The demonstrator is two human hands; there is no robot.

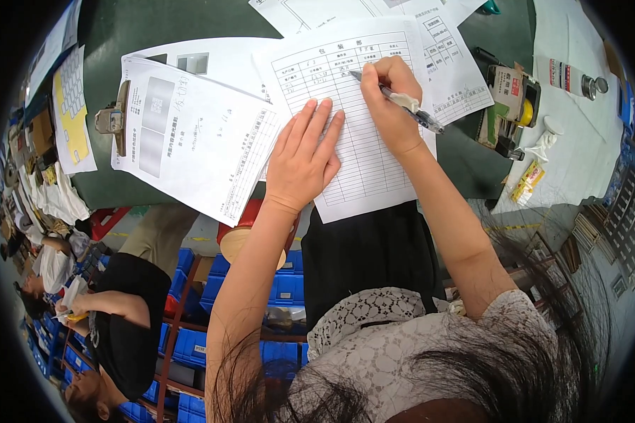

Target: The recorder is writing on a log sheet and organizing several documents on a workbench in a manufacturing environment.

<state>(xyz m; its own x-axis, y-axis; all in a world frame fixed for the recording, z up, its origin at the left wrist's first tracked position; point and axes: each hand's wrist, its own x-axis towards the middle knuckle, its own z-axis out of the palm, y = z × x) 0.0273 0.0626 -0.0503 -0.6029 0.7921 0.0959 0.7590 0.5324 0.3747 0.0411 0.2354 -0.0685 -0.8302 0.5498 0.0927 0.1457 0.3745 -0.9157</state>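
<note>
A printed table form point(374, 166) lies on the dark green tabletop in front of me, with handwriting in its upper rows. My left hand point(305, 154) rests flat on the form's left part, fingers stretched out. In my right hand point(394, 99) is a pen point(409, 107), pinched with its tip at one of the upper rows. Something whitish is wrapped round the pen's barrel. To the left of the form lies a stack of printed sheets point(190, 134), held by a metal clip point(111, 120) of a clipboard.
More papers point(455, 63) lie beyond and right of the form. A tape dispenser point(511, 106) stands at the right beside a white sheet bearing a small yellow packet point(528, 182). Blue bins point(190, 345) fill racks behind me. Two other people are at the left, one in black point(130, 310).
</note>
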